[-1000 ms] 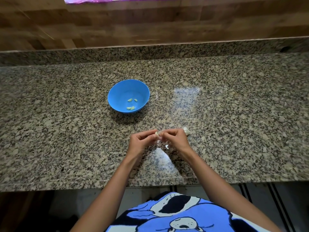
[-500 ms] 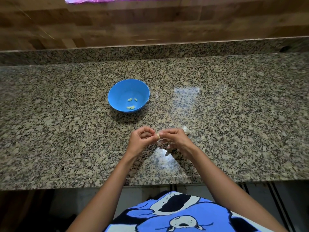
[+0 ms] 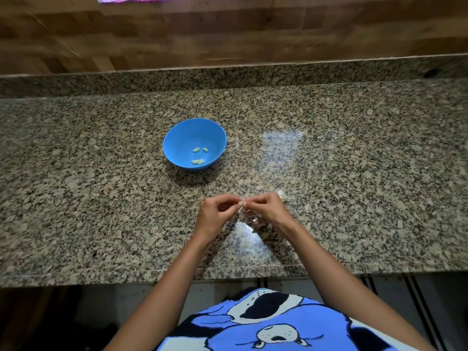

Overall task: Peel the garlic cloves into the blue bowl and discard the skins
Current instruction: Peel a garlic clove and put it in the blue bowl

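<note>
Four peeled cloves (image 3: 198,161) lie in the blue bowl (image 3: 177,140), the same count I saw a second ago, so nothing new has gone in. Both hands have kept their place near the front edge of the granite countertop (image 3: 101,198), about midway along it. The left hand (image 3: 212,215) pinches a garlic clove (image 3: 240,204) at its fingertips, and the right hand (image 3: 271,211) nips the other end with curled fingers. The left fingers have curled tighter since then. I judge the skin is coming away, though the clove is too small to be sure.

A pale garlic piece (image 3: 283,195) lies just behind the right hand. What look like skin scraps (image 3: 255,221) lie under that hand. The bowl stands nearer the countertop's middle, with nothing between it and the hands. I see no bin for the skins.
</note>
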Demonstrator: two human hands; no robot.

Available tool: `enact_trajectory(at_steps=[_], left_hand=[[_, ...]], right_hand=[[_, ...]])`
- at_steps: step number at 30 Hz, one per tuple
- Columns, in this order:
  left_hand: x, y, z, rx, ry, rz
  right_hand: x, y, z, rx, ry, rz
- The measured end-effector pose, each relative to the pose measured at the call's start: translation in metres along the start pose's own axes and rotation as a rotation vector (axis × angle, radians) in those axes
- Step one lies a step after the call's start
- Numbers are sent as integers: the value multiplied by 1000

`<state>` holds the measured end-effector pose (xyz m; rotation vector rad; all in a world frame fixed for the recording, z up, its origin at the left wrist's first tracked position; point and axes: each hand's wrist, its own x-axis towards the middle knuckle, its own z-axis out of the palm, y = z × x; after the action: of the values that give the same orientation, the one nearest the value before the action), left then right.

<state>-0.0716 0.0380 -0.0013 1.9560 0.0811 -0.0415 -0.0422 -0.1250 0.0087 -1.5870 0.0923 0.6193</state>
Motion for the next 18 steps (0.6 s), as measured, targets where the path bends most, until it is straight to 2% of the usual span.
enact_trajectory(at_steps=[9,15,16,18], left_hand=[[2,1,0,57,9,42],[1,4,5,156,-20,66],[2,3,7,113,-18,45],[4,5,8,-143,4,-76]], right_hand=[[2,0,-1,-52,13,-17],[4,4,1,-93,98,-67],[3,3,2,-76,107,-63],[2,2,3,-33,122,-51]])
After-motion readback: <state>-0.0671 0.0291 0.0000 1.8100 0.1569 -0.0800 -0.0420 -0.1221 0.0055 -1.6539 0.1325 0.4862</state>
